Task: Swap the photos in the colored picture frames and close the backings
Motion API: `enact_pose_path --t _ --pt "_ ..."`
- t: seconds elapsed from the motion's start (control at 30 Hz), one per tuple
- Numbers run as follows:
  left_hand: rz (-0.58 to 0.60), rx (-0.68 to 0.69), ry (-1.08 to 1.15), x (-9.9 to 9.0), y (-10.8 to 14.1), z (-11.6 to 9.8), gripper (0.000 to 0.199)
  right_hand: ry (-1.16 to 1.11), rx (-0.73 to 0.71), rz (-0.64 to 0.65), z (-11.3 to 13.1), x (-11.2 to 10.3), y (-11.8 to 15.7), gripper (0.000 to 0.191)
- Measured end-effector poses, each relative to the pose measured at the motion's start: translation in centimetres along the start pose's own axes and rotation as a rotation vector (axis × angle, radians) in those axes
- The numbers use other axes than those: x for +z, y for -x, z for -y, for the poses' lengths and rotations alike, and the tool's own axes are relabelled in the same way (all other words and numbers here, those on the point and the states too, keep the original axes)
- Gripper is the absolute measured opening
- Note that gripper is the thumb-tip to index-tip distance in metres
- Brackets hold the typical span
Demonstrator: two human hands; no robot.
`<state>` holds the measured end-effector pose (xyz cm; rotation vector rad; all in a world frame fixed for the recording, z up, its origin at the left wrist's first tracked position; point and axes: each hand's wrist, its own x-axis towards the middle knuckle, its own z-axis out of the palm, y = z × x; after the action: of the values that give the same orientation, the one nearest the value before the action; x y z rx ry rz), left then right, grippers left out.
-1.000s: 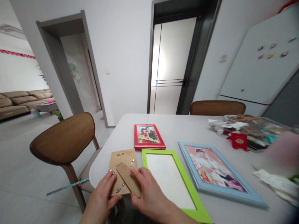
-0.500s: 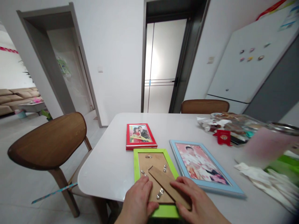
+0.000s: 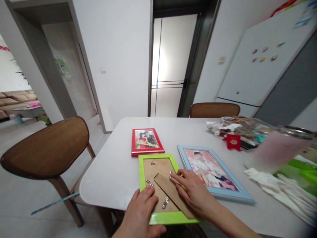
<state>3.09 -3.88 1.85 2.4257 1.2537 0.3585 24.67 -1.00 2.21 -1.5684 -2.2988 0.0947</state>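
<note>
A lime-green picture frame (image 3: 170, 217) lies face down at the table's near edge, its brown backboard (image 3: 155, 170) showing. A flat brown stand leg (image 3: 170, 193) runs slantwise across the board. Small metal clips (image 3: 165, 203) sit around it. My left hand (image 3: 142, 211) grips the frame's lower left side, fingertips on the board beside the left clip and thumb by the bottom edge. My right hand (image 3: 192, 191) reaches over the leg, fingers curled in and fingertips on the right metal clip (image 3: 170, 174), which they partly hide.
A red framed photo (image 3: 148, 140) lies just beyond the green one. To the right is a larger blue framed photo (image 3: 215, 172). A pinkish jar (image 3: 279, 148), a red card (image 3: 233, 142) and white cloth (image 3: 279, 191) occupy the table's right side. A wooden chair (image 3: 49, 148) stands left.
My right hand has moved from the stand leg's lower end up to the right-hand clip. My left hand stays on the frame's lower left, its thumb now lower. The view has shifted slightly.
</note>
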Motion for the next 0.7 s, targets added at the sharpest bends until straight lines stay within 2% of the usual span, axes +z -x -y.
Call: enact_pose_path --t 0.17,0.43,0.57,0.7 --pt "-0.026 -0.010 -0.004 0.4 -0.1 0.2 0.057 0.102 0.050 0.007 -0.3 0.8 -1.5 0.026" --pt "-0.066 -0.021 0.014 0.7 0.1 0.2 0.054 -0.014 0.002 0.018 -1.1 0.6 -0.3 0.027" --pt "-0.053 -0.015 0.001 0.5 0.1 0.0 0.049 -0.031 -0.069 0.015 0.4 0.0 0.7 0.031" --pt "-0.046 -0.015 0.000 0.5 0.2 0.0 0.045 -0.135 -0.232 0.118 2.9 -0.9 1.9 0.031"
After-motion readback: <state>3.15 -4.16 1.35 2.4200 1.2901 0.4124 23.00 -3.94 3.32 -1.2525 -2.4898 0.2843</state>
